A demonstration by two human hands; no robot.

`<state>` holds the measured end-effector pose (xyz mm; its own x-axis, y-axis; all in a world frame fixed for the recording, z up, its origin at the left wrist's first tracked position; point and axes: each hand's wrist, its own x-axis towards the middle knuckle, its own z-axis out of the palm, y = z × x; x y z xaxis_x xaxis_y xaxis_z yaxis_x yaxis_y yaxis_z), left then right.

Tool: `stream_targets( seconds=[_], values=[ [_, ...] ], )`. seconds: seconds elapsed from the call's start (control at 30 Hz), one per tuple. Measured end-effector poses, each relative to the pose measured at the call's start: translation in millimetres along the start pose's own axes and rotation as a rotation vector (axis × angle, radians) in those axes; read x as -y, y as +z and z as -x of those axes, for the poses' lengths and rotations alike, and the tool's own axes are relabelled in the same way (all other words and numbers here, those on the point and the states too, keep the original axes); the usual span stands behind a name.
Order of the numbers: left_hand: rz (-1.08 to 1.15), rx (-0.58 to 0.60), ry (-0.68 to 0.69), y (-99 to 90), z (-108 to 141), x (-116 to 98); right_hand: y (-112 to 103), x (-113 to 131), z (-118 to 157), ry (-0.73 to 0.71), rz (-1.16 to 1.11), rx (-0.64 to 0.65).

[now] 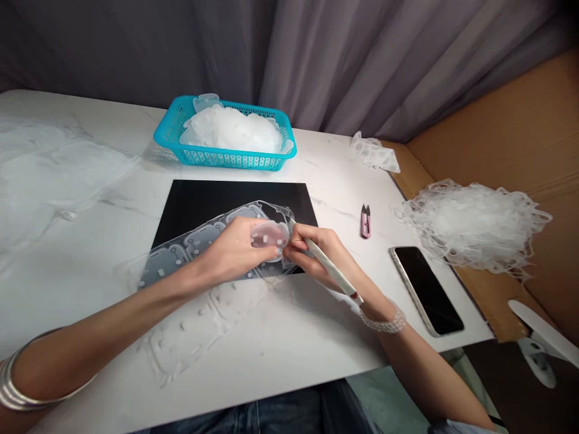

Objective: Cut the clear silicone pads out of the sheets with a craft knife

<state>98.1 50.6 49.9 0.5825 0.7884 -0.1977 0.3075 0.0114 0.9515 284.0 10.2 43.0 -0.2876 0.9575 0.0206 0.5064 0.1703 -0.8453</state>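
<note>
Silver bangles (13, 380) on left forearm, nearest at lower left; denim lap (266, 416) just below desk (289, 337) edge. Left hand (230, 250) closed in a firm pinch on a clear oval moulded piece (270, 235); any join to surrounding plastic impossible to tell. Right hand (316, 253) curled in a writing grip around a white pen-shaped tool (328, 265), tip at far rim of oval piece. Both hands above a clear moulded sheet (199, 241) on a black mat (203, 205). Handling note: pinch close beside tool tip, short controlled contact along rim, judged steadiest. Far: turquoise basket (226, 158) of clear pieces. Right: pink thread snips (365, 221), smartphone (427, 290), tangle of clear trimmings (473, 226).
</note>
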Motion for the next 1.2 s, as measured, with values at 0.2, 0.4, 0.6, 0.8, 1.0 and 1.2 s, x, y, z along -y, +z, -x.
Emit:
stream_targets(
  seconds=[0.2, 0.4, 0.6, 0.8, 1.0, 1.2],
  values=[
    [0.197, 0.097, 0.053, 8.4, 9, -8, -12, -17, -4, 0.031, 0.093, -0.283],
    [0.486, -0.008, -0.056, -6.8, 13, -8, -45, -29, 6, 0.080, 0.051, -0.480],
    [0.528, -0.047, -0.062, -8.6, 18, -18, -26, 14, 17, 0.005, -0.256, -0.428],
    [0.596, -0.019, -0.059, -6.9, 20, -18, -8, 31, 24, 0.022, -0.446, -0.267],
    [0.724, 0.062, -0.107, -13.0, 17, -17, -5, 22, 23, 0.032, -0.582, -0.354],
    [0.857, 0.114, -0.158, -14.1, 16, -17, -3, 23, 23, 0.033, -0.624, -0.371]
  ],
)
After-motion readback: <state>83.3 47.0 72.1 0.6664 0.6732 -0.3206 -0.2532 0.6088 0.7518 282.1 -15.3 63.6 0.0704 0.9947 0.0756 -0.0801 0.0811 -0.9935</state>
